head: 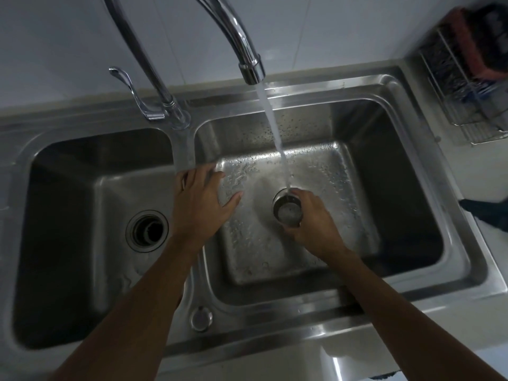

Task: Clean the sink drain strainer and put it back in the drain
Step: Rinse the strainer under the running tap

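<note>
A round steel drain strainer [287, 210] sits in my right hand [313, 221], held over the floor of the right basin [398, 188]. Water runs from the chrome faucet spout [251, 68] straight into the strainer's cup. My left hand [199, 204] hovers flat with fingers spread over the divider between the two basins, holding nothing. The left basin [68, 215] shows an open drain hole [147, 233] with no strainer in it. The right basin's own drain is hidden under the strainer and my hand.
The faucet lever [129, 90] and base [176, 111] stand on the rear rim of the divider. A wire rack [461, 86] with a red and dark item sits on the counter at the back right. A small round cap [201, 318] marks the front rim. A dark cloth [486, 213] lies right.
</note>
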